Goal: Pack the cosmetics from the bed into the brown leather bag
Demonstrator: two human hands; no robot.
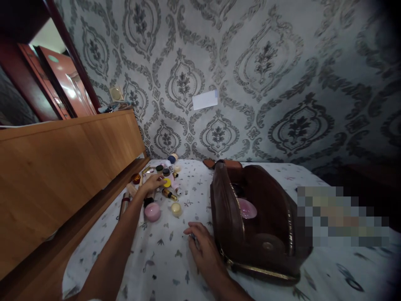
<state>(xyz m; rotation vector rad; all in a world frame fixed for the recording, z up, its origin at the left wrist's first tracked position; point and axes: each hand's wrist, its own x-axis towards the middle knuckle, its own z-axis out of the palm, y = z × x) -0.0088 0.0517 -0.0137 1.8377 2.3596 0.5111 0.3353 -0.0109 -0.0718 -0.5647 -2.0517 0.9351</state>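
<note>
Jars left of bag, on bed

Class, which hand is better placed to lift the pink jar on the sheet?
Left, likely: left hand sits among the cosmetics near the pink jar; right hand rests by the brown bag.

I see my left hand at ten o'clock, fingertips by a yellow lid, a pink jar at its six; my right hand lies flat, the brown bag just beside at its three
</note>
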